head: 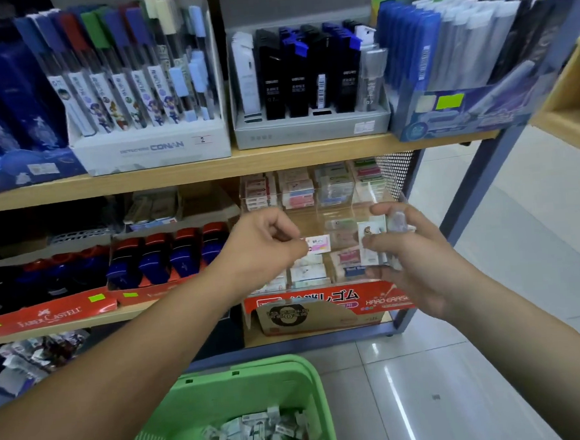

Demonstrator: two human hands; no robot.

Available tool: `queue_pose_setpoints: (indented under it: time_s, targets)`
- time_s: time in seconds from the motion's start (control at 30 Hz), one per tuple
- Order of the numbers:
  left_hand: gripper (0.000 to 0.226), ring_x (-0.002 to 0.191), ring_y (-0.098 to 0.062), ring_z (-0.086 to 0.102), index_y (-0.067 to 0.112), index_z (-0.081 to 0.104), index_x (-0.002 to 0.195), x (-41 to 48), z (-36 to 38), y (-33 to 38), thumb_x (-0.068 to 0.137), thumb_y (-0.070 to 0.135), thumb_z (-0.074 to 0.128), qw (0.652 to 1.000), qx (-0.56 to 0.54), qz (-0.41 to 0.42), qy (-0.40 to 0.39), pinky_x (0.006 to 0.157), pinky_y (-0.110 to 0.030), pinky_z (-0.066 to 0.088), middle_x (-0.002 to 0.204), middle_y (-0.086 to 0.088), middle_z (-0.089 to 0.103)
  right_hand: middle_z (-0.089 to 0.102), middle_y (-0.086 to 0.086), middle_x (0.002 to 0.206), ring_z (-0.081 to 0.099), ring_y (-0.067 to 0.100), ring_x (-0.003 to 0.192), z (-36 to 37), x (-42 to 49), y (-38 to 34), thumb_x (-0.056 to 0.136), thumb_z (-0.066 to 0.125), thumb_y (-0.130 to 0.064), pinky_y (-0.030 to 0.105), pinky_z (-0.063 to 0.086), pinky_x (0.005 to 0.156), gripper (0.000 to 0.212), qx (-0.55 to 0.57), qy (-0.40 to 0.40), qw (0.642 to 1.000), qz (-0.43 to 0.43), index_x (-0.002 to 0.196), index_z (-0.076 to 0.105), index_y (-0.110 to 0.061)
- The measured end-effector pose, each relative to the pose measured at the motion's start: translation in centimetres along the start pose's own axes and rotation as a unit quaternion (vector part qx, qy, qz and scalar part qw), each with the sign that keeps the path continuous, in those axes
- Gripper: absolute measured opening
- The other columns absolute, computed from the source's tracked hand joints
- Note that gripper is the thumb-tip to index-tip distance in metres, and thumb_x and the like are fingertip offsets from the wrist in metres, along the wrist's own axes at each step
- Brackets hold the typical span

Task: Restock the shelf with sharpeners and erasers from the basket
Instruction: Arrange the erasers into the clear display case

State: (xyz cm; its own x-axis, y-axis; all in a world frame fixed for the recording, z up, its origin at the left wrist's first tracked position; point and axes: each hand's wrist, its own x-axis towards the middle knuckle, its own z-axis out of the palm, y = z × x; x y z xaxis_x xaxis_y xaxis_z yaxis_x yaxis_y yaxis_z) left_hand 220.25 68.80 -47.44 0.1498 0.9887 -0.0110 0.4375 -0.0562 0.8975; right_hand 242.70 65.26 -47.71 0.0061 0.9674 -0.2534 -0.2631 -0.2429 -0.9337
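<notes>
**Restock under way, with plenty left in the basket**

You are mid-job, working on the erasers. Your left hand [266, 245] has its fingers curled and pinches one small eraser [319, 244] with a pink and white label by its end. It holds the eraser out in front of the clear case [302, 219] on the lower shelf [66, 326]. The eraser is not in a slot yet; it sits in the air just before the middle row.

Your right hand [418, 259] grasps a small stack of erasers [372, 245] between thumb and fingers, beside the right end of the case. These look like the next ones to go in.

The back row of the case is packed with erasers, and the front row holds several. The middle row shows bare bottom on its left side, so that is probably where the gaps are.

The green basket [292, 367] is below you on the floor, well apart from both hands. It holds a loose heap of small white packs [262, 434], too blurred to sort into erasers and sharpeners.

The red and blue items [167, 259] in the red tray on the left may be the sharpeners. Neither hand is near them, so that part looks untouched.

My estimate: more of the task is left than is done.
</notes>
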Motion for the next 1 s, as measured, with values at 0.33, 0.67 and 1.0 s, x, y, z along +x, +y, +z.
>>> queue_pose_setpoints:
  time_s: [0.33, 0.67, 1.0]
  targets:
    - [0.013, 0.068, 0.005, 0.064, 0.012, 0.077, 0.091, 4.0, 11.1, 4.6, 0.083, 0.004, 0.082, 0.984, 0.109, 0.066, -0.122, 0.069, -0.017, 0.057, 0.085, 0.005, 0.073, 0.068, 0.001, 0.110, 0.075, 0.028, 0.091, -7.9, -2.5, -0.6, 0.088, 0.078, 0.001, 0.039, 0.064, 0.062, 0.054, -0.034, 0.162, 0.983, -0.079, 0.127, 0.056, -0.029]
    - [0.006, 0.083, -0.006, 0.069, 0.028, 0.081, 0.093, 5.5, 13.7, 4.1, 0.090, 0.029, 0.076, 0.917, 0.336, 0.049, -0.208, 0.081, -0.033, 0.061, 0.085, 0.014, 0.076, 0.071, 0.011, 0.106, 0.076, 0.032, 0.085, -11.2, -3.2, 0.1, 0.088, 0.076, 0.006, 0.041, 0.064, 0.063, 0.043, 0.002, 0.154, 0.987, -0.052, 0.119, 0.062, -0.021]
    - [0.021, 0.078, 0.000, 0.065, 0.022, 0.077, 0.111, 4.1, 12.7, 6.1, 0.103, 0.019, 0.058, 0.965, 0.203, 0.105, -0.132, 0.071, -0.021, 0.053, 0.094, 0.009, 0.074, 0.077, 0.009, 0.105, 0.079, 0.031, 0.092, -9.8, -3.0, 0.4, 0.089, 0.076, 0.003, 0.042, 0.065, 0.069, 0.042, 0.025, 0.062, 0.997, -0.026, 0.123, 0.063, -0.018]
